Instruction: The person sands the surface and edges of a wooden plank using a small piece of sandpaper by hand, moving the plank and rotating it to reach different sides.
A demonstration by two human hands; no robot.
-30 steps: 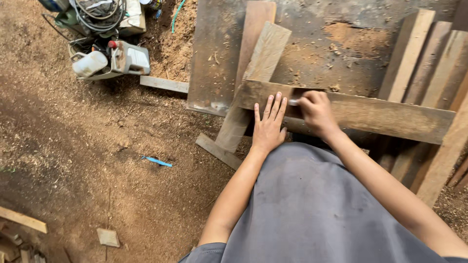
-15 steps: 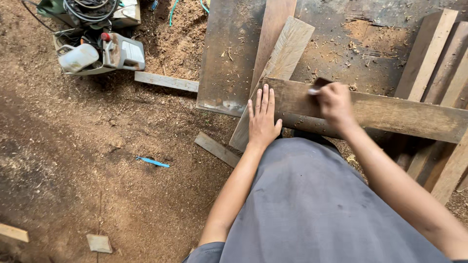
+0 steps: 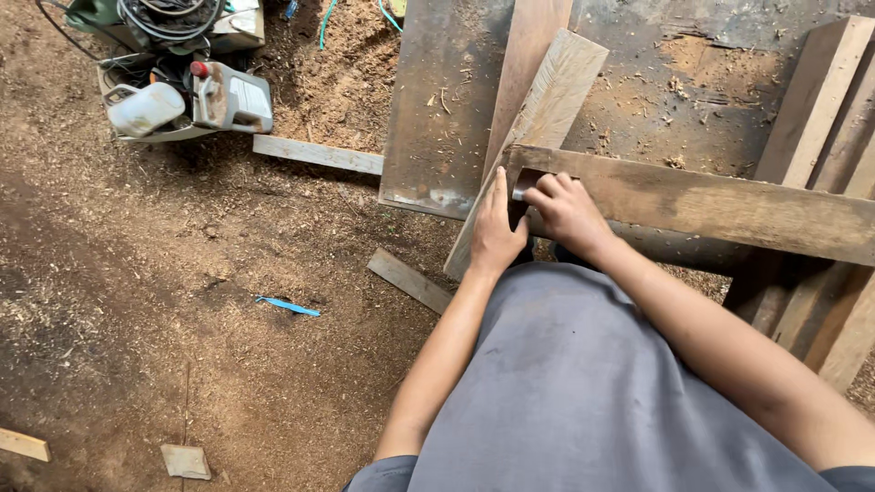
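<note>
Weathered brown plank [image 3: 711, 205], dusty, hands [image 3: 533, 223] at end

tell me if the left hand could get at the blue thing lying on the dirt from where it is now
Probably not without bending down. The left hand rests at the end of the plank up on the bench, while the blue strip lies apart on the sawdust ground off to the left. Nothing lies between them.
</note>
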